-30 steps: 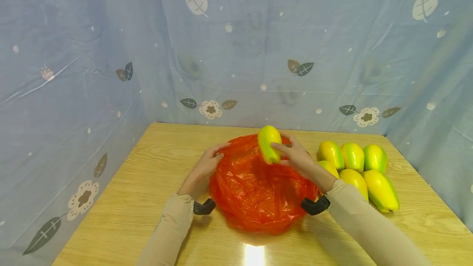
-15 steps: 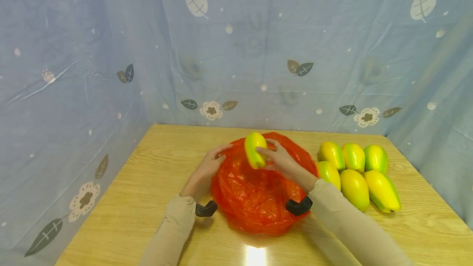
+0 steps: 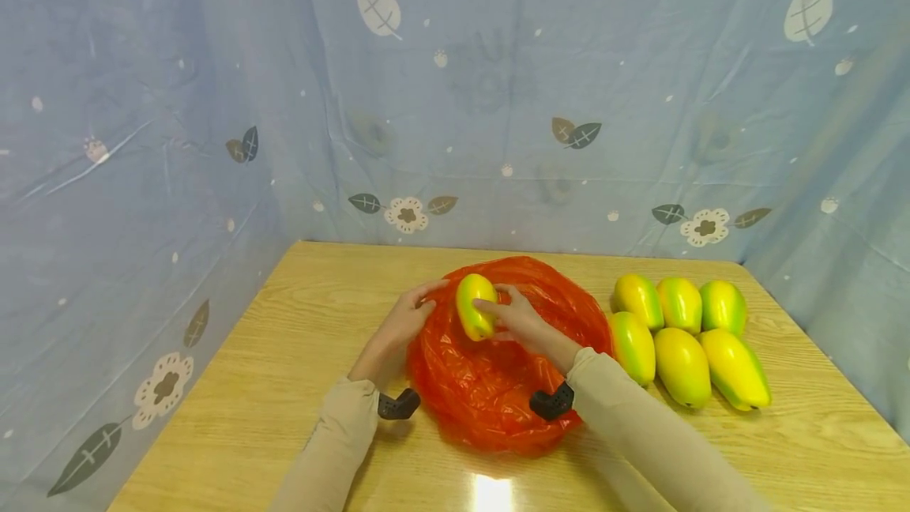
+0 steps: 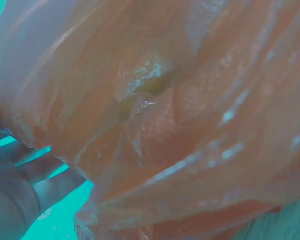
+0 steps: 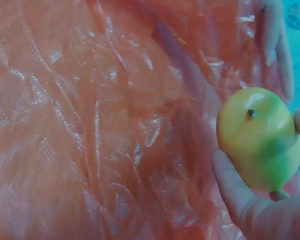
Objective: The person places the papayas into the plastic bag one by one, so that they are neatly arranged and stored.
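Head view: the right hand (image 3: pixel 515 314) grips a yellow-green mango (image 3: pixel 475 306), thumb and fingers curled round it, holding it over the open mouth of a red plastic bag (image 3: pixel 498 385). The bag lies crumpled on the wooden surface (image 3: pixel 284 385). The left hand (image 3: pixel 407 316) holds the bag's left rim, fingers curled over the film (seen from inside the bag in the left wrist view). Six more mangoes (image 3: pixel 678 330) lie in a cluster on the surface just right of the bag, the nearest touching its edge. A blue floral cloth (image 3: pixel 213 101) backs the scene.
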`<action>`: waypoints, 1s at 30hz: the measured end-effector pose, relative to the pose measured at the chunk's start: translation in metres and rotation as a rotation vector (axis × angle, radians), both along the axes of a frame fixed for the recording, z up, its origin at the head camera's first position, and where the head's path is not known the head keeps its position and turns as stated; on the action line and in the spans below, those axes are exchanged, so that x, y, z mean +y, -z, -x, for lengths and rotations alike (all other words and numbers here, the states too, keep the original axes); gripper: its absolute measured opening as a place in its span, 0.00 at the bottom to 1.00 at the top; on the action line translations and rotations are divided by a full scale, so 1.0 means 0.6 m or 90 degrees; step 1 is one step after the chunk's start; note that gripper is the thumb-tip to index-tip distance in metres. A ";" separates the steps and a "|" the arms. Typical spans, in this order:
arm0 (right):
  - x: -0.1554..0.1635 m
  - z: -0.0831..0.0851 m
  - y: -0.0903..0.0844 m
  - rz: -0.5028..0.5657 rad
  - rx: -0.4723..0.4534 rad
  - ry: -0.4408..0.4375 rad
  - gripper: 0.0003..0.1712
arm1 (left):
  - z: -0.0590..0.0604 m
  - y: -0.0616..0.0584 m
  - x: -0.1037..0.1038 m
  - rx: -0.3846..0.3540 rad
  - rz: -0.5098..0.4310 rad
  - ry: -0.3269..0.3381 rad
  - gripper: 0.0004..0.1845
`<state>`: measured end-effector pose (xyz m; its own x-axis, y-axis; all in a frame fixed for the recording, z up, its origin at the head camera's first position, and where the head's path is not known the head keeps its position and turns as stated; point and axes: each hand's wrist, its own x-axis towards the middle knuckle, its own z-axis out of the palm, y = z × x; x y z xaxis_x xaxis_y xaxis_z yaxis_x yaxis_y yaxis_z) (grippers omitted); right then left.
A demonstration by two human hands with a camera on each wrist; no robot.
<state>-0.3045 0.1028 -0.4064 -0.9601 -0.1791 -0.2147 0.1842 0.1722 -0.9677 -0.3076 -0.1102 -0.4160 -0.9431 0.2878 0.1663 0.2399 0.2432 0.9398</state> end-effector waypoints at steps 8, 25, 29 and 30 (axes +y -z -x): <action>-0.019 -0.002 0.006 0.010 -0.004 0.006 0.40 | -0.002 -0.002 0.001 0.003 -0.001 -0.004 0.22; -0.042 0.009 0.019 -0.007 0.003 0.025 0.40 | 0.000 0.001 0.002 0.029 0.006 0.008 0.22; -0.042 0.010 0.018 -0.017 0.003 0.024 0.39 | 0.003 0.001 0.001 0.030 0.014 0.002 0.22; -0.042 0.010 0.018 -0.017 0.001 0.023 0.39 | 0.003 0.002 0.000 0.030 0.015 0.002 0.22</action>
<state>-0.3105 0.0775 -0.4171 -0.9661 -0.1389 -0.2176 0.1893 0.1920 -0.9630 -0.3096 -0.1102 -0.4170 -0.9335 0.2952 0.2036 0.2845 0.2639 0.9216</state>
